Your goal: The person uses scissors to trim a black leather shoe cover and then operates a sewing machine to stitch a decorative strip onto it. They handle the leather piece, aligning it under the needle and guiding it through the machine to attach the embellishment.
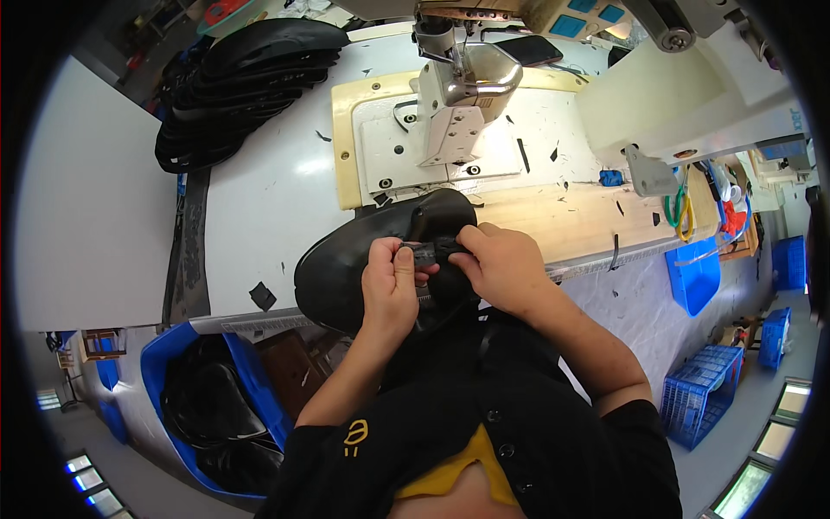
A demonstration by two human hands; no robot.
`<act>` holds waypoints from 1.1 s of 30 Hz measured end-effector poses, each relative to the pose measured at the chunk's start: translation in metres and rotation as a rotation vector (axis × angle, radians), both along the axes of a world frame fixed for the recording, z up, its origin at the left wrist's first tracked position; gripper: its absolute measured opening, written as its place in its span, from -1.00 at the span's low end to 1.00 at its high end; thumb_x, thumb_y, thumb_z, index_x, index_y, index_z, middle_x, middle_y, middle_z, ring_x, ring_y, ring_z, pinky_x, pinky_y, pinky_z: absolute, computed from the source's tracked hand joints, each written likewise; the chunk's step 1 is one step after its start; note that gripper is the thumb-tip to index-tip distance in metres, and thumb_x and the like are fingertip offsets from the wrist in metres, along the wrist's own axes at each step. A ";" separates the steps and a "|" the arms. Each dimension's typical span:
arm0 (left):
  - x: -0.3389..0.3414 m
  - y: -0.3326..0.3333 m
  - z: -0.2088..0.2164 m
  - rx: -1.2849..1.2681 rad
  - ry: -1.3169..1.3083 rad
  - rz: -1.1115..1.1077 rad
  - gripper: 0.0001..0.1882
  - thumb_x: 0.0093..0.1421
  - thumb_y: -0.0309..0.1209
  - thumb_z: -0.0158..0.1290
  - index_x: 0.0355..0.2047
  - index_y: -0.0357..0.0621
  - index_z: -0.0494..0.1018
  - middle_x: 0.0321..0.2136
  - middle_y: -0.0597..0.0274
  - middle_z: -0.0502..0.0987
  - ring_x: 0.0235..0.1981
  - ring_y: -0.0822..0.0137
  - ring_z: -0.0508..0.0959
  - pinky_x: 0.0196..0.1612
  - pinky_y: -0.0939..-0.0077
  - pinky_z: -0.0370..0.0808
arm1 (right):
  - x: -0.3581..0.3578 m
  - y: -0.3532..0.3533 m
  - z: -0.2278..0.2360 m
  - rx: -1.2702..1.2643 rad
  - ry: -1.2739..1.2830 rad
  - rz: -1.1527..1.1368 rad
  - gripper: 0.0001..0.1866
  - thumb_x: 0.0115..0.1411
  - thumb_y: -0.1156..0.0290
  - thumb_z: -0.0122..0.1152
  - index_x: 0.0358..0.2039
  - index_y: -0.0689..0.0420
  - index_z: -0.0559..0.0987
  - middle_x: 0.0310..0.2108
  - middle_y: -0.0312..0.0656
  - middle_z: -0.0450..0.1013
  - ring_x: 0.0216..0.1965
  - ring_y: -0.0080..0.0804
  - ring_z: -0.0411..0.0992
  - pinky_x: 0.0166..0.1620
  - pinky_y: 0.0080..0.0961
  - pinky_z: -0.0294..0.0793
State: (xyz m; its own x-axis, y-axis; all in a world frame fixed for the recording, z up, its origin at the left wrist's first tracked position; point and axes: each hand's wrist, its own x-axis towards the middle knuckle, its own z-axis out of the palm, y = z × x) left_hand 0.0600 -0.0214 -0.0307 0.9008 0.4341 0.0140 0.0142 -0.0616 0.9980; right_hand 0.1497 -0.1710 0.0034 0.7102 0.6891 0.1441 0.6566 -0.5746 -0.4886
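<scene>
A glossy black leather-like piece (333,275), curved and shaped like a shoe upper, lies over the table's near edge against my body. My left hand (389,284) is closed over it, thumb and fingers pinching a short dark strip (423,253) near its opening. From the other side my right hand (508,270) pinches the far end of that strip, fingertips close to the left ones. Whether the strip is joined to the black piece is hidden by my fingers. Just beyond stands the sewing machine's post (454,134), apart from both hands.
A stack of black pieces (246,82) sits at the far left. More lie in a blue bin (156,381) below. Scissors (686,212) and a small blue object (610,178) are at the right. Scraps dot the white table (259,203); a phone (529,51) lies behind the machine.
</scene>
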 end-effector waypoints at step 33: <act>-0.013 0.002 0.007 0.191 -0.002 0.013 -0.79 0.38 -0.35 -0.20 -0.25 -0.28 0.28 -0.46 0.16 0.54 -0.41 0.45 0.55 -0.32 0.59 0.47 | -0.003 0.005 -0.014 0.058 0.005 -0.001 -0.83 0.08 0.32 0.22 -0.43 0.08 0.44 -0.54 -0.17 0.40 -0.49 -0.12 0.44 -0.44 -0.23 0.38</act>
State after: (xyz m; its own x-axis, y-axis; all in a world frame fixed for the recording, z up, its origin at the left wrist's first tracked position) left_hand 0.0466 -0.0190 -0.0237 0.8948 0.4352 0.0995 0.0140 -0.2500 0.9681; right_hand 0.1465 -0.1658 -0.0107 0.7118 0.6789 0.1802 0.6534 -0.5458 -0.5246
